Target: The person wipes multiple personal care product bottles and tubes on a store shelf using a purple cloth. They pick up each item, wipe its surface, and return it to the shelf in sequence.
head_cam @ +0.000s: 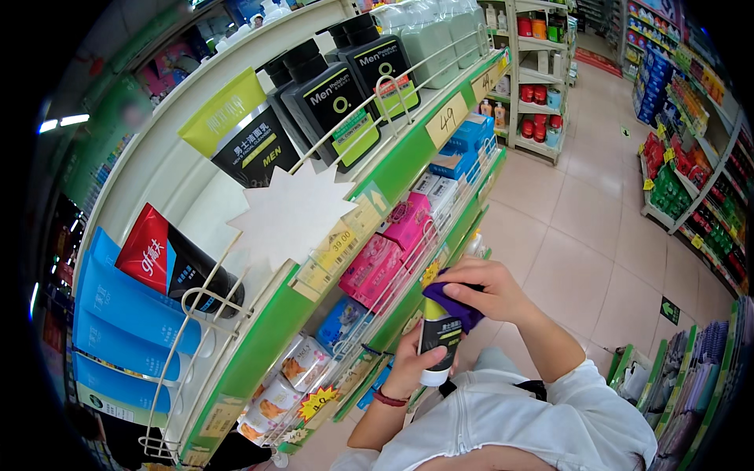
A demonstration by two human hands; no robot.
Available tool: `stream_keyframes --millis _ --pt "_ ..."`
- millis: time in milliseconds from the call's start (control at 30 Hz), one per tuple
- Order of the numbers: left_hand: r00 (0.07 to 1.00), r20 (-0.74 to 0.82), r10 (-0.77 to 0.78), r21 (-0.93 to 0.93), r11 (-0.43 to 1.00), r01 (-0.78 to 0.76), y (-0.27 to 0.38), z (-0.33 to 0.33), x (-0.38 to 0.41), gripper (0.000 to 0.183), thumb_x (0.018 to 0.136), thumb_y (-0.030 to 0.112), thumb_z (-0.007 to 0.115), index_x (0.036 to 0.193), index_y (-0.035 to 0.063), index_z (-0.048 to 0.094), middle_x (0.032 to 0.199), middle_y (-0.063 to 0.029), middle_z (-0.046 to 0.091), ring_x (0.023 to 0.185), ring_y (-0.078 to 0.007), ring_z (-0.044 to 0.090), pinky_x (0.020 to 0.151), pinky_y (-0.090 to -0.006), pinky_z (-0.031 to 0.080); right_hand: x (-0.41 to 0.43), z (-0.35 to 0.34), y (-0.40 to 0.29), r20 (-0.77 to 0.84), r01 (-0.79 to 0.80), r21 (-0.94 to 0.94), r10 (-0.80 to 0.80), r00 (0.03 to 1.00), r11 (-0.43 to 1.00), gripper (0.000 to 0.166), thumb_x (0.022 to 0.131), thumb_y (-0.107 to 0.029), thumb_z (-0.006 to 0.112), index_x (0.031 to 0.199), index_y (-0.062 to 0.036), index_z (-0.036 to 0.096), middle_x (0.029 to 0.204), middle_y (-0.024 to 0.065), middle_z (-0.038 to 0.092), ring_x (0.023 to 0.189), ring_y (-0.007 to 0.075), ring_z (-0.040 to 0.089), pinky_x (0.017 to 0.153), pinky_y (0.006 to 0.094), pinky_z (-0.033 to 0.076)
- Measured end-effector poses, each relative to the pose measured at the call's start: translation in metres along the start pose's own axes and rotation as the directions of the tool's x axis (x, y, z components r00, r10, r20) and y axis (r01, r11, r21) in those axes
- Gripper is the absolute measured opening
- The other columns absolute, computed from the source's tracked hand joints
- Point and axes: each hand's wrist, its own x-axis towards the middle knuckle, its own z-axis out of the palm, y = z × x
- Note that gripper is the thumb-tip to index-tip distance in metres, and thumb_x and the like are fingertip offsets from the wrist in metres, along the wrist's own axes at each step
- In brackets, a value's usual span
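Observation:
My left hand [409,360] grips a black facial cleanser tube [437,347] near its white cap, which points down. A purple cloth [466,308] is pinched in my right hand [484,288] and folded over the tube's yellow-green upper end. Both hands are in front of my chest, just right of the shelf rack. On the top shelf, a similar black and yellow-green tube [247,132] stands behind the wire guard, beside dark Mentholatum Men pump bottles [330,106]. A red and black tube [177,262] leans farther left, near several blue tubes [132,312].
A wire guard [406,97] edges the green-fronted top shelf [250,365]. A blank star-shaped card [294,212] stands at its front. Pink boxes [374,268] and white canisters [303,362] fill lower shelves. Across the tiled aisle [580,241] are stocked racks [701,171] and packaged goods [692,377].

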Motion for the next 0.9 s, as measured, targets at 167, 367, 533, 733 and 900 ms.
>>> stream_keyframes --millis 167,367,533,733,900 --pt "0.999 -0.006 -0.040 0.191 0.981 0.041 -0.011 -0.004 0.001 0.050 0.070 0.025 0.064 0.105 -0.0058 0.046 0.091 -0.0150 0.055 0.063 -0.0181 0.057 0.053 -0.0268 0.047 -0.016 -0.017 0.019 -0.361 -0.278 0.410 0.434 0.825 0.869 0.016 0.082 -0.010 0.052 0.093 -0.0008 0.059 0.081 0.0034 0.060 0.073 0.0104 0.054 0.066 0.0228 0.043" --pt "0.999 0.002 -0.046 0.233 0.972 0.044 0.005 0.000 0.011 0.049 0.071 0.024 0.064 0.105 -0.0052 0.045 0.093 -0.0168 0.054 0.063 -0.0200 0.057 0.053 -0.0285 0.048 -0.009 0.001 -0.005 -0.119 0.129 -0.190 -0.153 0.981 0.973 0.017 0.080 -0.010 0.054 0.095 -0.0022 0.059 0.086 0.0070 0.059 0.079 0.0184 0.054 0.073 0.0284 0.042" --pt "0.991 0.021 0.135 -0.104 0.986 -0.132 0.016 0.011 0.009 0.054 0.070 0.027 0.063 0.107 -0.0050 0.042 0.090 -0.0142 0.052 0.061 -0.0187 0.055 0.050 -0.0275 0.046 -0.011 -0.013 0.016 -0.213 -0.096 -0.160 0.061 0.975 0.982 0.016 0.080 -0.007 0.053 0.091 0.0007 0.060 0.085 0.0082 0.059 0.079 0.0187 0.055 0.072 0.0281 0.043" --pt "0.997 -0.060 0.052 -0.382 0.922 -0.071 0.026 0.008 0.029 0.061 0.086 0.053 0.021 0.113 0.0013 0.039 0.096 -0.0153 0.052 0.063 -0.0214 0.054 0.051 -0.0310 0.047 -0.010 -0.012 -0.002 -0.518 0.039 -0.024 -0.046 0.854 0.999 0.020 0.083 -0.010 0.049 0.097 -0.0008 0.059 0.090 0.0093 0.055 0.082 0.0170 0.053 0.074 0.0261 0.041" --pt "0.972 -0.173 -0.158 -0.464 0.884 0.061 0.006 0.008 0.035 0.041 0.090 0.037 0.029 0.118 0.0095 0.039 0.110 -0.0101 0.051 0.082 -0.0200 0.057 0.065 -0.0325 0.049 0.028 0.006 -0.017 -0.230 0.203 -0.438 -0.328 0.916 0.876 0.024 0.069 -0.006 0.062 0.093 -0.0048 0.061 0.090 0.0068 0.053 0.084 0.0220 0.048 0.073 0.0298 0.040"
